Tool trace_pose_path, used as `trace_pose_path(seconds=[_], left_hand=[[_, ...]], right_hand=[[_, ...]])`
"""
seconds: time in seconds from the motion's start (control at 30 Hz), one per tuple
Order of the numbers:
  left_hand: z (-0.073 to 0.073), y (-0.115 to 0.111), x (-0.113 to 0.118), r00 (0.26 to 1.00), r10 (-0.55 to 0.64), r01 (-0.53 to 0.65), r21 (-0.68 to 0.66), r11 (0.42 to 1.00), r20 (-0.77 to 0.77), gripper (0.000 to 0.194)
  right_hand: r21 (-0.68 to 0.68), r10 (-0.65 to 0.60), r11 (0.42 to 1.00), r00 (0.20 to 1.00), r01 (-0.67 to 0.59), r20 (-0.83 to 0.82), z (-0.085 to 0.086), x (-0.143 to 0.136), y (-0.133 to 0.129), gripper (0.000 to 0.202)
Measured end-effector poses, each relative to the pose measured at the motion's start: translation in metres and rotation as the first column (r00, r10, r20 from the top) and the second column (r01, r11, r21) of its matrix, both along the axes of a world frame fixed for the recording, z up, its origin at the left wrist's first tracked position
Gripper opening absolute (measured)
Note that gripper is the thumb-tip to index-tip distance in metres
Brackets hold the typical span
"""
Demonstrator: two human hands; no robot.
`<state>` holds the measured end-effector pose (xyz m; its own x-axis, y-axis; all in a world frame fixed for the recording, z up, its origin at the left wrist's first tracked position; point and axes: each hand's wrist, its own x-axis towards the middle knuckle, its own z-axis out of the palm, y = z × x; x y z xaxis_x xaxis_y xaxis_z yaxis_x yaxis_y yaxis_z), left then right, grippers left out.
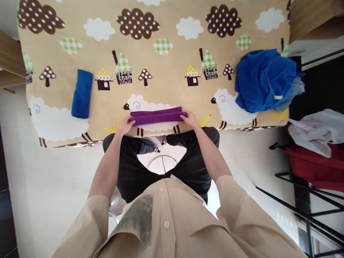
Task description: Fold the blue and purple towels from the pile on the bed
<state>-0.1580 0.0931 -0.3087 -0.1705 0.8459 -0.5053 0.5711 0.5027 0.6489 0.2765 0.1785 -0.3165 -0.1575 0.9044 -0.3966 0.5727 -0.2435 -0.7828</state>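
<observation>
We have the folded purple towel (158, 116) lying across the near edge of the desk (166, 64), a long narrow strip with its layers stacked. Our left hand (125, 126) closes on 1 end of it and our right hand (191, 119) on the other, fingers curled over the top layer and pressing it onto the patterned cloth.

It looks like soft terry or microfibre, light and limp (nothing stiff in it at all), so we judge it would sag in the middle if raised by the ends alone and the layers would slide apart if gripped loosely. The better hold seems to be a pinch through all layers at each short end, or a flat palm under the middle. It is not fragile or slippery; the desk cloth may drag with it.

Well out past our left hand lies a folded blue towel (81, 94), neat and flat. Beyond our right hand, toward the far corner, sits a heap of blue cloth (264, 79), unfolded and bunched.
</observation>
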Motion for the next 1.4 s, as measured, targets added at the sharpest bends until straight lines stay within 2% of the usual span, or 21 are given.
trace_pose_path(seconds=[0.17,0.3,0.43,0.53,0.6,0.67,0.77,0.83,0.9,0.97,1.0,1.03,1.07,1.13,1.2,1.23,1.27,1.3,1.37,1.4], left_hand=[[-0.002,0.009,0.004,0.994,0.034,-0.031,0.029,0.999,-0.106,0.036],[-0.007,0.017,0.008,0.988,0.048,-0.043,0.04,0.998,-0.144,0.035],[-0.012,0.025,0.011,0.978,0.026,-0.003,0.108,0.994,-0.205,0.041],[-0.008,0.023,0.013,0.956,-0.012,0.046,0.109,0.993,-0.293,0.045],[-0.002,0.017,0.015,0.932,-0.045,0.086,0.098,0.991,-0.359,0.045],[0.007,0.007,0.018,0.899,-0.081,0.138,0.102,0.985,-0.43,0.045],[0.02,-0.006,0.024,0.842,-0.076,0.175,0.137,0.975,-0.534,0.047],[0.026,-0.015,0.033,0.832,-0.105,0.227,0.162,0.96,-0.545,0.048],[0.031,-0.026,0.046,0.854,-0.24,0.333,0.131,0.934,-0.463,0.045],[0.033,-0.042,0.064,0.903,-0.36,0.381,0.055,0.923,-0.233,0.036],[0.033,-0.05,0.073,0.935,-0.348,0.35,0.012,0.937,-0.075,0.03],[0.032,-0.057,0.082,0.961,-0.255,0.26,-0.033,0.965,0.105,0.023],[0.03,-0.064,0.09,0.959,-0.114,0.136,-0.07,0.988,0.26,0.018],[0.024,-0.07,0.104,0.94,0.022,0.011,-0.092,0.996,0.34,0.013],[0.017,-0.067,0.114,0.924,0.115,-0.088,-0.089,0.992,0.364,0.012],[0.014,-0.062,0.119,0.885,0.202,-0.176,-0.1,0.979,0.419,0.013],[0.012,-0.057,0.122,0.8,0.322,-0.297,-0.132,0.946,0.507,0.016],[0.009,-0.051,0.126,0.655,0.454,-0.435,-0.191,0.88,0.604,0.018],[0.006,-0.038,0.133,0.238,0.649,-0.656,-0.373,0.656,0.722,0.022],[0.005,-0.032,0.136,0.051,0.681,-0.71,-0.453,0.539,0.73,0.024]], right_hand=[[0.034,-0.018,0.999,0.991,0.014,0.133,-0.015,-0.001,0.005,0.032],[0.023,-0.003,1.0,0.977,-0.002,0.213,-0.02,-0.003,0.007,0.037],[0.024,0.006,1.0,0.953,-0.014,0.304,-0.015,-0.006,0.007,0.041],[0.128,0.016,0.989,0.915,-0.074,0.403,-0.002,-0.015,-0.002,0.043],[0.222,0.043,0.961,0.879,-0.167,0.474,0.01,-0.024,-0.013,0.048],[0.266,0.142,0.91,0.842,-0.318,0.52,0.022,-0.037,-0.029,0.053],[0.246,0.389,0.776,0.747,-0.581,0.539,0.03,-0.059,-0.055,0.058],[0.224,0.468,0.714,0.69,-0.663,0.551,0.029,-0.073,-0.07,0.059],[0.207,0.46,0.721,0.68,-0.662,0.571,0.027,-0.082,-0.079,0.06],[0.187,0.432,0.751,0.685,-0.634,0.587,0.026,-0.085,-0.083,0.061],[0.175,0.422,0.764,0.687,-0.621,0.592,0.027,-0.084,-0.082,0.062],[0.16,0.413,0.779,0.688,-0.606,0.597,0.027,-0.081,-0.08,0.063],[0.143,0.402,0.796,0.691,-0.588,0.601,0.028,-0.077,-0.076,0.065],[0.109,0.38,0.83,0.696,-0.548,0.609,0.03,-0.068,-0.063,0.067],[0.085,0.374,0.844,0.694,-0.53,0.615,0.031,-0.061,-0.042,0.065],[0.076,0.386,0.839,0.688,-0.539,0.615,0.032,-0.059,-0.03,0.061],[0.066,0.409,0.826,0.677,-0.559,0.612,0.032,-0.058,-0.018,0.057],[0.049,0.444,0.808,0.661,-0.587,0.605,0.033,-0.06,-0.006,0.054],[-0.021,0.536,0.762,0.613,-0.647,0.581,0.034,-0.065,0.016,0.055],[-0.071,0.582,0.739,0.582,-0.67,0.568,0.034,-0.069,0.024,0.06]])
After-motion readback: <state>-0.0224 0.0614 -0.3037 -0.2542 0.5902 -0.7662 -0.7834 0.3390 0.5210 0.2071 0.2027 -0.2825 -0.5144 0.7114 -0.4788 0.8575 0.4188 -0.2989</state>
